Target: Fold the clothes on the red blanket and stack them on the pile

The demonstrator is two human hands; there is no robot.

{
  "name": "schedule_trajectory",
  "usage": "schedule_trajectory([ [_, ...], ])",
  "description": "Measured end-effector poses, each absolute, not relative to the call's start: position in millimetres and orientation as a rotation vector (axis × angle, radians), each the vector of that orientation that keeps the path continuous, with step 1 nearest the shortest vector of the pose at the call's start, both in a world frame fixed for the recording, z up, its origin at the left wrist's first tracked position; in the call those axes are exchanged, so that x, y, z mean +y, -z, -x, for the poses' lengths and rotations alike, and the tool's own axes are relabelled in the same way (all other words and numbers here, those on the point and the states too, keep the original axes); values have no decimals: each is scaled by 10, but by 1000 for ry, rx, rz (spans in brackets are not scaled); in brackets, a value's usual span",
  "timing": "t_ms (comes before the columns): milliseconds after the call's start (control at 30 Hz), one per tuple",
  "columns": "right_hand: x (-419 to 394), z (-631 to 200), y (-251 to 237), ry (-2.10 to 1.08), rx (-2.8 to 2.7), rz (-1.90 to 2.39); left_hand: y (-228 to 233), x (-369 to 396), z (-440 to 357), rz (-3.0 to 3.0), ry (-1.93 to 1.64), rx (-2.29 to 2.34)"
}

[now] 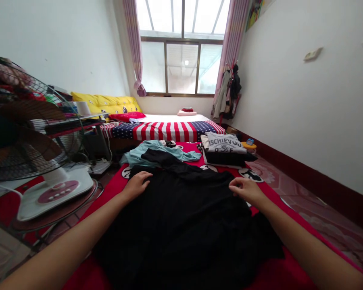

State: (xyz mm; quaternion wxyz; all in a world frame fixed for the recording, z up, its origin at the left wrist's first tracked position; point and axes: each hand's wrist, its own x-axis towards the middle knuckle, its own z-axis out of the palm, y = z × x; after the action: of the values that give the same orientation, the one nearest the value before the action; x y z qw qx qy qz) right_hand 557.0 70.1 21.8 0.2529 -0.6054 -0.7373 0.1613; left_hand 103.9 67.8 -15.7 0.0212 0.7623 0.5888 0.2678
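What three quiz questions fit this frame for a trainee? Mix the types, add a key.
1. Fill in: the left hand and right hand are both at a spread garment coloured ____.
2. True or false: the gray lettered garment lies on top of the stack of clothes.
3. On which side of the person is the fan? a) left b) right c) straight ahead

Key: 1. black; 2. true; 3. a

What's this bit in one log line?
left hand: at black garment, far left | right hand: at its far right | grip: unclear | garment: spread over red cover | beyond: teal clothing, folded clothes
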Motion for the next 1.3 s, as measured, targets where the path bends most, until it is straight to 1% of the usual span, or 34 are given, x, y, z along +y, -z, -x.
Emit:
schedule_trajectory([
  [133, 1215, -5454, -9, -145, -2036, 1749, 192, 1038, -935, -2409, -799, 1949],
  [233, 1501, -5408, 96, -118, -2024, 1818, 241, 1210, -970, -2476, -712, 1977],
  [367, 1701, -5358, 153, -160, -2077, 1888, 307, 1302, -1036, -2524, -622, 2059],
  [500, 1808, -5360, -17, -165, -2080, 1950, 231, 1206, -944, -2493, -581, 2161],
  [700, 2051, -5150, -448, -49, -1819, 1920, -103, 1064, -575, -2282, -743, 2592],
  [767, 2138, -4981, -471, -62, -1708, 1830, -163, 1094, -506, -2216, -730, 2687],
  [867, 2244, -4727, -377, -98, -1666, 1736, -166, 1137, -549, -2221, -666, 2753],
  [933, 2261, -4585, -274, -128, -1690, 1711, -120, 1117, -704, -2282, -719, 2718],
  [967, 2239, -4521, -222, -140, -1702, 1700, -84, 1088, -816, -2339, -779, 2624],
  [1033, 2108, -4406, -127, -138, -1743, 1631, 15, 1004, -1077, -2471, -831, 2235],
  [1100, 1853, -4320, -36, -115, -1864, 1456, 148, 914, -1315, -2507, -724, 1814],
  [1133, 1688, -4299, 13, -108, -1978, 1343, 223, 879, -1397, -2493, -641, 1689],
  [1167, 1511, -4301, 68, -105, -2132, 1226, 299, 854, -1447, -2475, -559, 1646],
  [1233, 1163, -4392, 196, -115, -2483, 1077, 440, 843, -1449, -2436, -443, 1751],
  [1300, 887, -4610, 334, -101, -2688, 1166, 549, 869, -1363, -2385, -389, 1918],
])
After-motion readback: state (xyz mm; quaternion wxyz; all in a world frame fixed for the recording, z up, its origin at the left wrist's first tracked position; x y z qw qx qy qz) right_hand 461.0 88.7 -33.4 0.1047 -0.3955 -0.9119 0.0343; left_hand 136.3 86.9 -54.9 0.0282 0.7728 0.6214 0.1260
